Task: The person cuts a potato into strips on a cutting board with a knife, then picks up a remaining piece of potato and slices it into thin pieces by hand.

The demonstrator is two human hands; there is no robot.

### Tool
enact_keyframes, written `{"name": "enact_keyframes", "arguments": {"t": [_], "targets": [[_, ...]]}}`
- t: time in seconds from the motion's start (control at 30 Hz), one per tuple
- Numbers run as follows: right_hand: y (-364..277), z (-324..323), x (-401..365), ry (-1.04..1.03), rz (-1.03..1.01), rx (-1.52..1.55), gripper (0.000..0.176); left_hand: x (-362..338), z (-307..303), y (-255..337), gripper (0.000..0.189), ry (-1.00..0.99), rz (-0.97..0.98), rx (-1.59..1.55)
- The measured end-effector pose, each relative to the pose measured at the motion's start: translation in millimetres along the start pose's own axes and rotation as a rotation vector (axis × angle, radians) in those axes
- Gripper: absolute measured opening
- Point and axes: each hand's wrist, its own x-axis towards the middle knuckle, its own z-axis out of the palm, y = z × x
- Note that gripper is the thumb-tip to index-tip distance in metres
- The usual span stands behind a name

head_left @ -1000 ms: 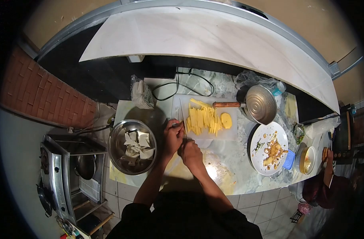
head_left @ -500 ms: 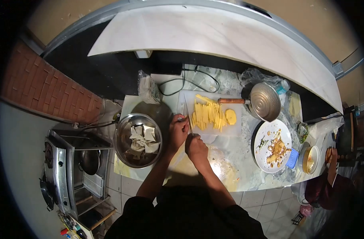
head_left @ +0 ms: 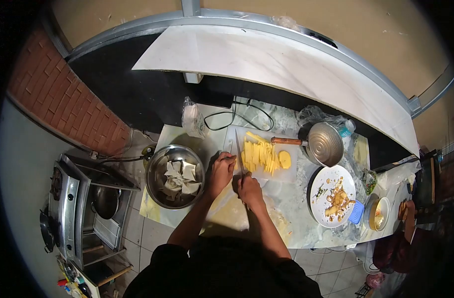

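- Okay, right hand [head_left: 250,191]: fingers wrapped round the knife [head_left: 240,146] handle, blade pointing away from me, probably for a firm, steerable grip.
- Left hand [head_left: 223,174]: fingers bunched, tips just left of the blade; curled like that likely to stay off the edge. Can't tell if they pinch a piece.
- Sticks [head_left: 259,155]: ahead of my right fingers, bundled just right of the blade on the board [head_left: 289,175]; kept together, I'd guess, so the left side has room.
- Slice [head_left: 285,159]: right of the sticks, farther from my fingers, seemingly parked out of the way.
- Pot [head_left: 328,144]: well right of both hands, handle reaching over the board past the slice; looks just set down there.
- Bowl [head_left: 162,159]: just left of my left fingers, pale pieces [head_left: 172,181] inside, probably for easy reach.
- Plate [head_left: 331,174]: well right of my right fingers, scraps [head_left: 340,201] on it, likely to keep them off the board.
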Motion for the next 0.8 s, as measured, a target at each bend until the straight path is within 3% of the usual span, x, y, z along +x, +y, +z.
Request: {"name": "enact_keyframes", "arguments": {"t": [0.07,0.23,0.3,0.8], "targets": [[-4.2,-1.9,0.8,-0.018,0.036,0.031,0.028,1.1,3.1,-8.3,0.02,0.001,0.091,0.03],[-19.7,-10.2,4.7,-0.027,0.068,0.053,0.026,-0.4,2.1,-4.9,0.019,-0.04,0.061,0.056],[-25.0,-15.1,7.4,-0.125,0.095,0.031,0.026,-2.2,2.5,-5.7,0.019,-0.044,0.068,0.072],[-41.2,-8.9,2.6,-0.079,0.183,-0.004,0.034,-2.7,-8.4,9.2,0.016,-0.144,0.112,0.036]]}}
